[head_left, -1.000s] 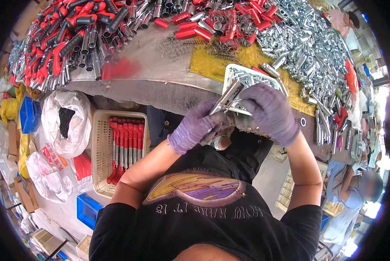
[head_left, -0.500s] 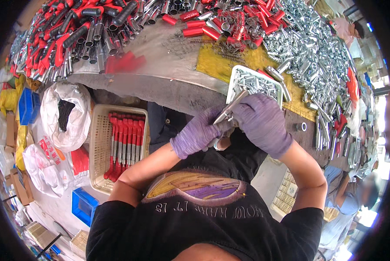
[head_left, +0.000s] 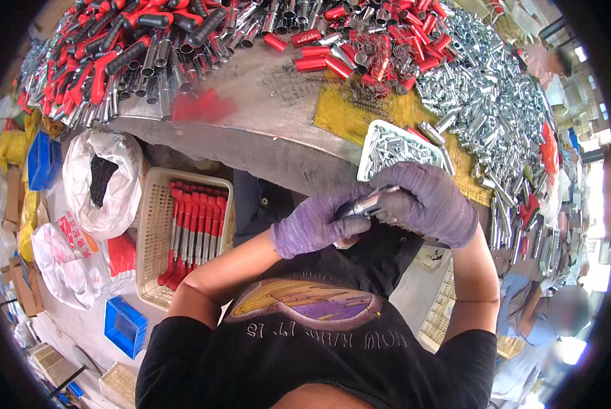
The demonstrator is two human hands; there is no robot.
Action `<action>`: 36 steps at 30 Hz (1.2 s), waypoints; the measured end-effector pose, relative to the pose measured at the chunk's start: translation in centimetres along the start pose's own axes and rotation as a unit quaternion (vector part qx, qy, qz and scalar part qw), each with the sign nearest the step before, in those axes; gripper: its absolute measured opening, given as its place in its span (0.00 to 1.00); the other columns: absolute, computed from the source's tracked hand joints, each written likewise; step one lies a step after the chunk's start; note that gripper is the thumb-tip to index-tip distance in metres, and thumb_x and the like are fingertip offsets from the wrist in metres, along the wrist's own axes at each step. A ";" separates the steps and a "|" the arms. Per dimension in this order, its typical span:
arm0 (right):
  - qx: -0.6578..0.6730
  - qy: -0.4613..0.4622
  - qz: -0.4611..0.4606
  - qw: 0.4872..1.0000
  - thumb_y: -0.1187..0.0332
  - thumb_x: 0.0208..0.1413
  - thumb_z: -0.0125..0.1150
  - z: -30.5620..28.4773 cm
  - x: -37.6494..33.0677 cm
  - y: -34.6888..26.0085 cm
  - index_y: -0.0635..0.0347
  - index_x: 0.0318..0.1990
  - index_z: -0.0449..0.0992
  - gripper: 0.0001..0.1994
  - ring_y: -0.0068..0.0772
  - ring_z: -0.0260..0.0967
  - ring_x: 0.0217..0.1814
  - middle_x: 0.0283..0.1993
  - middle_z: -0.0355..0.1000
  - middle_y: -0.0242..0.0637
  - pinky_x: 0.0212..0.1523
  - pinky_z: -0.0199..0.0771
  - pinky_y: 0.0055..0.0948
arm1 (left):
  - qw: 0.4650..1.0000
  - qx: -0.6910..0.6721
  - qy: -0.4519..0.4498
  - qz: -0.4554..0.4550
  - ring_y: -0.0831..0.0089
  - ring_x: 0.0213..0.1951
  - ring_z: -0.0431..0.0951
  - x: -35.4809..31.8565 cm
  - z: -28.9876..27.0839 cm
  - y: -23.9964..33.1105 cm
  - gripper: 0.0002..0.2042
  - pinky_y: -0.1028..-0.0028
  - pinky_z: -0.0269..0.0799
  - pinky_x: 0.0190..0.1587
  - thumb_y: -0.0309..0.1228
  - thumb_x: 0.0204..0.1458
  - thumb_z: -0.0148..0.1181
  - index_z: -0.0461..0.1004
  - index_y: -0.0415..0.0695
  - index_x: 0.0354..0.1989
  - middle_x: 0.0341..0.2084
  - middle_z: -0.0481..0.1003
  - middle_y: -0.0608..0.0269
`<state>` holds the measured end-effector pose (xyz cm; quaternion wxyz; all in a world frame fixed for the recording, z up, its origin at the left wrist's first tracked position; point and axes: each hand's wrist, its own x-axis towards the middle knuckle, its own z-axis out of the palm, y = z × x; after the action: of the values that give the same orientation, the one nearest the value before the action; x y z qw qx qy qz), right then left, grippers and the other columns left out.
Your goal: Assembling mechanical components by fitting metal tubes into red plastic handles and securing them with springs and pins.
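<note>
Both my hands wear purple gloves and meet in front of my chest, just below the table edge. My left hand point(head_left: 316, 221) and my right hand point(head_left: 428, 201) together grip a shiny metal tube point(head_left: 364, 203), which lies tilted between them. Most of the tube is hidden by the fingers. Right above my hands a white tray point(head_left: 372, 143) of small metal pieces rests on a yellow cloth point(head_left: 339, 112).
The grey table point(head_left: 264, 112) carries heaps of red-handled tubes point(head_left: 115, 48), red caps point(head_left: 319, 58) and silver tubes point(head_left: 482, 95). To my left a cream basket point(head_left: 152, 232) holds finished red-handled pieces, beside white bags point(head_left: 101, 180) and blue bins point(head_left: 125, 327). A person sits at the lower right point(head_left: 544, 320).
My hands and the metal tube have dropped lower and nearer to my chest, away from the white tray. The tube now lies flatter between the gloves.
</note>
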<state>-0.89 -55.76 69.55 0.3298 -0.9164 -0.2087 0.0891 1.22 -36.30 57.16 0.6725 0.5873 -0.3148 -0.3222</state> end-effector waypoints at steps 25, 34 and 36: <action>0.167 0.202 0.091 0.961 0.63 0.48 0.63 -0.7 22.3 4.9 0.66 0.48 0.65 0.23 0.30 0.70 0.37 0.36 0.72 0.42 0.41 0.70 0.29 | 0.943 -0.240 0.229 0.014 0.78 0.19 0.70 -3.8 -9.6 -0.1 0.24 0.80 0.65 0.23 0.50 0.50 0.58 0.67 0.43 0.45 0.22 0.71 0.64; -0.051 0.042 -0.026 0.997 0.66 0.44 0.67 -4.0 6.6 -1.6 0.61 0.46 0.71 0.20 0.34 0.72 0.37 0.36 0.71 0.37 0.38 0.71 0.29 | 0.982 0.102 0.109 0.111 0.76 0.25 0.76 0.1 -8.6 2.0 0.24 0.75 0.70 0.28 0.43 0.51 0.60 0.68 0.39 0.50 0.23 0.74 0.61; -0.194 -0.028 -0.070 0.978 0.63 0.44 0.66 -5.2 6.4 -2.5 0.58 0.47 0.72 0.21 0.42 0.71 0.39 0.38 0.71 0.39 0.38 0.72 0.34 | 0.979 0.148 0.086 0.108 0.68 0.28 0.79 1.5 -7.8 2.0 0.24 0.71 0.73 0.31 0.43 0.49 0.62 0.68 0.39 0.49 0.24 0.75 0.56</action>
<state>5.58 -54.16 75.00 0.1452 -0.9433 -0.2944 0.0496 8.49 -32.70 58.34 0.6330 0.6686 -0.3617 -0.1463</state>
